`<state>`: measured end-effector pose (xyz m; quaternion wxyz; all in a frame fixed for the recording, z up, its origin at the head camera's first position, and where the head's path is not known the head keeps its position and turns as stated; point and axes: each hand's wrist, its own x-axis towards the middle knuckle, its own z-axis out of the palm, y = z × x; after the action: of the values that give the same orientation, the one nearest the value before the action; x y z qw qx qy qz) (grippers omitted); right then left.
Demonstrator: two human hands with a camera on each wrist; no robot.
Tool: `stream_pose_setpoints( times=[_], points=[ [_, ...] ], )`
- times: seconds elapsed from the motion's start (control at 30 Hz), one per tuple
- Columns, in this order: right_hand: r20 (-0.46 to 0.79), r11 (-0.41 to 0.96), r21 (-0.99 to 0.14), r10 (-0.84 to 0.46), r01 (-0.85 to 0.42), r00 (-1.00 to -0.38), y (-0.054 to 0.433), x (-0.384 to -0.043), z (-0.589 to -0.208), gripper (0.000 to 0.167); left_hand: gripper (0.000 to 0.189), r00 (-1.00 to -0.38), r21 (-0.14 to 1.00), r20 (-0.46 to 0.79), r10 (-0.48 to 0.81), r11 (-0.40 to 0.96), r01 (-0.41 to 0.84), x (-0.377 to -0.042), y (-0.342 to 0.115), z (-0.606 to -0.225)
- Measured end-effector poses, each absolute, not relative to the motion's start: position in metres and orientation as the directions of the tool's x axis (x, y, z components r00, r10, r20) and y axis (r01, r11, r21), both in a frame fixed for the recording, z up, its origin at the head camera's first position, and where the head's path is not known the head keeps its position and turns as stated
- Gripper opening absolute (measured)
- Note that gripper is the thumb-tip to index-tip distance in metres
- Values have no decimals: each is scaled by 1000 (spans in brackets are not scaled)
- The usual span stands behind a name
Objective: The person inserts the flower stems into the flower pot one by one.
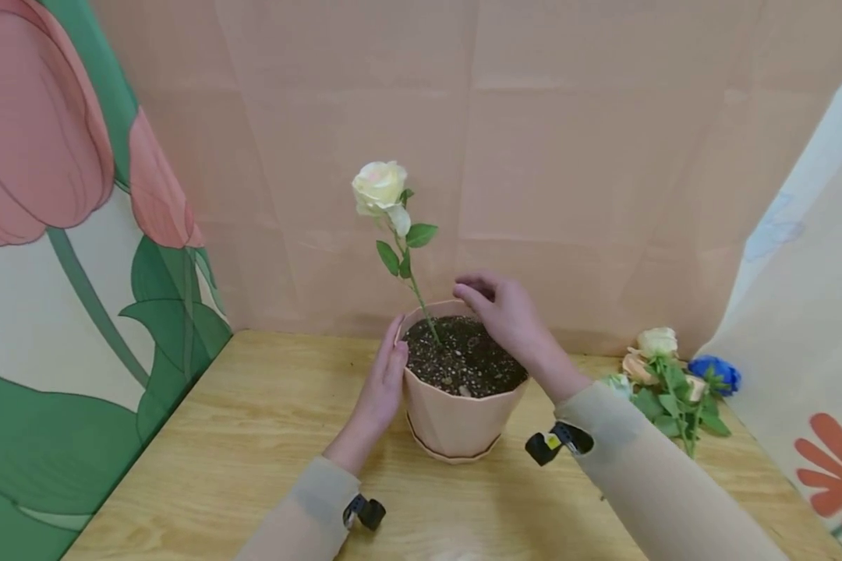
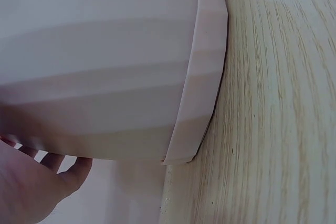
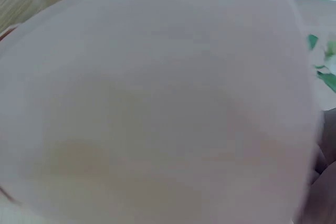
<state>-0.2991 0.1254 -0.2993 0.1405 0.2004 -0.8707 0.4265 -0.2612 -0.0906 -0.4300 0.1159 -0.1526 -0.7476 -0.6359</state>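
A pale pink faceted flowerpot (image 1: 459,425), full of dark soil (image 1: 466,366) with light specks, stands on a matching saucer. From the soil rises a single cream rose (image 1: 380,188) on a leafy stem, leaning left. My left hand (image 1: 382,382) rests against the pot's left side, its fingers along the wall; the left wrist view shows that hand (image 2: 31,182) beside the pot (image 2: 100,61). Over the pot's right rear rim hovers my right hand (image 1: 508,315), fingers loosely bent, with nothing visible in them. A blurred pale surface fills most of the right wrist view.
At the table's right lies a bunch of cut flowers: a blue bloom (image 1: 716,375), a cream bloom (image 1: 657,341) and others with green leaves. A pink cloth (image 1: 568,156) hangs behind the wooden table (image 1: 231,436). Printed flower panels stand at both sides.
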Motion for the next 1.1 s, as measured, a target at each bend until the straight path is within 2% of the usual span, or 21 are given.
stream_pose_setpoints(
  times=[0.53, 0.9, 1.1],
  points=[
    [368, 678, -638, -148, -366, -918, 217, -255, -287, 52, 58, -929, 917, 362, 80, 147, 370, -260, -91, -428],
    [344, 791, -547, -87, -275, -935, 288, -229, -305, 56, 58, -933, 917, 354, 64, 170, 360, -261, -91, -427],
    [363, 830, -497, -67, -254, -929, 321, -216, -323, 51, 59, -926, 913, 371, 72, 154, 378, -262, -90, -428]
  ],
)
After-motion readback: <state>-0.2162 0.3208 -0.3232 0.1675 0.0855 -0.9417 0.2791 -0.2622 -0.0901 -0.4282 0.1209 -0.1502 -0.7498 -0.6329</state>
